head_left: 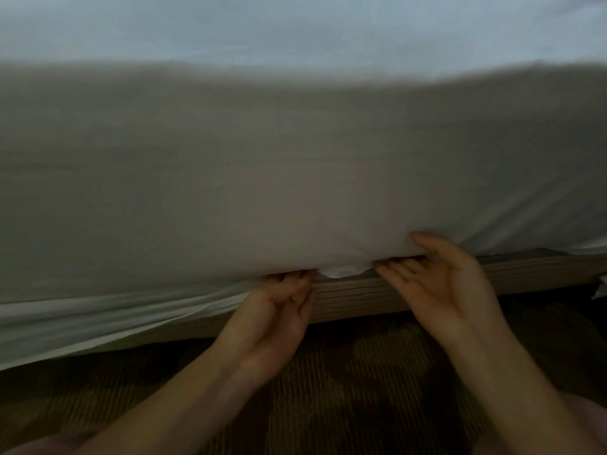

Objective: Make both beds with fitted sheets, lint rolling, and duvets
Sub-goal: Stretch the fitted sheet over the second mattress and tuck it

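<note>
A white fitted sheet (262,178) covers the side of a mattress that fills most of the view. Its lower hem bunches just above the wooden bed base (377,295). My left hand (277,320) is palm-up with its fingertips pushed under the mattress edge, tucked into the sheet's hem. My right hand (437,284) is palm-up too, fingers spread, thumb against the sheet and fingertips at the gap between mattress and base. To the left, loose sheet (82,323) hangs below the mattress over the base. The fingertips of my left hand are hidden by fabric.
Dark patterned carpet (345,389) lies under my forearms in front of the bed. The top of the mattress (295,24) shows pale at the upper edge. A bit of white fabric (602,285) shows at the far right by the base.
</note>
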Demonstrator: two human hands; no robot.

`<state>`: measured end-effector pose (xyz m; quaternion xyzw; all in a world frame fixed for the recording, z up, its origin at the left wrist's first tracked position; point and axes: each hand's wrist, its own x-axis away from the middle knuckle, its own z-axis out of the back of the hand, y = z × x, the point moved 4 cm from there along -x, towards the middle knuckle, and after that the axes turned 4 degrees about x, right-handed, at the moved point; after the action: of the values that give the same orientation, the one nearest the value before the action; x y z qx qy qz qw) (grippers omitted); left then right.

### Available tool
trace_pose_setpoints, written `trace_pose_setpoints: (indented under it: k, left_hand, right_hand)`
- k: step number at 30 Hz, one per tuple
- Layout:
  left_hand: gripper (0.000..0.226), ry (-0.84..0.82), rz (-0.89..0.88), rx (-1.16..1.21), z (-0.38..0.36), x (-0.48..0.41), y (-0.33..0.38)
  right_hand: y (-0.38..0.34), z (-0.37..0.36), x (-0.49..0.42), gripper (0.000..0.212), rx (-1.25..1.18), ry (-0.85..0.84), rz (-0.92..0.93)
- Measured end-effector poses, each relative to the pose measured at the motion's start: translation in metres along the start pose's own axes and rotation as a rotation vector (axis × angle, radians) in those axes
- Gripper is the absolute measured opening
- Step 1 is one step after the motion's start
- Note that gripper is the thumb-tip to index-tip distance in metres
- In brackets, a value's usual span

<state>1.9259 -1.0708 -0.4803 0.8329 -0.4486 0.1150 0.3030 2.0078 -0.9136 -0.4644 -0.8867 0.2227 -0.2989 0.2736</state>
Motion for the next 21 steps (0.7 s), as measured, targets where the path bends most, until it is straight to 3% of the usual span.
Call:
trace_pose_setpoints:
  k: [3,6,7,11,16,18,21]
  left_hand:
    - [0.032,0.008,-0.011,-0.036,-0.011,-0.013,-0.006]
    - [0.038,0.066,-0.003,-0.128,-0.019,-0.023,-0.009]
    - [0.038,0.075,0.004,-0.135,-0.022,-0.025,-0.01]
    - [0.037,0.091,0.074,-0.094,-0.024,-0.021,-0.012]
    - [0.029,0.082,0.123,-0.072,-0.024,-0.005,-0.006]
    - [0.025,0.099,0.117,-0.058,-0.021,0.003,-0.004]
    - [0.024,0.102,0.112,-0.076,-0.015,0.008,-0.005]
  right_hand:
    - [0.004,-0.006,-0.005,0.086,-0.146,-0.023,0.03]
    - [0.008,-0.015,-0.011,0.038,-0.181,-0.056,0.064]
    - [0.009,-0.018,-0.012,0.032,-0.198,-0.077,0.083]
    - [0.009,-0.021,-0.01,0.033,-0.225,-0.129,0.071]
    - [-0.001,-0.009,-0.005,0.042,0.012,-0.089,-0.077]
    - [-0.009,0.001,-0.001,0.057,0.023,-0.01,-0.092]
    - [-0.024,0.014,0.004,0.051,-0.122,0.164,-0.042]
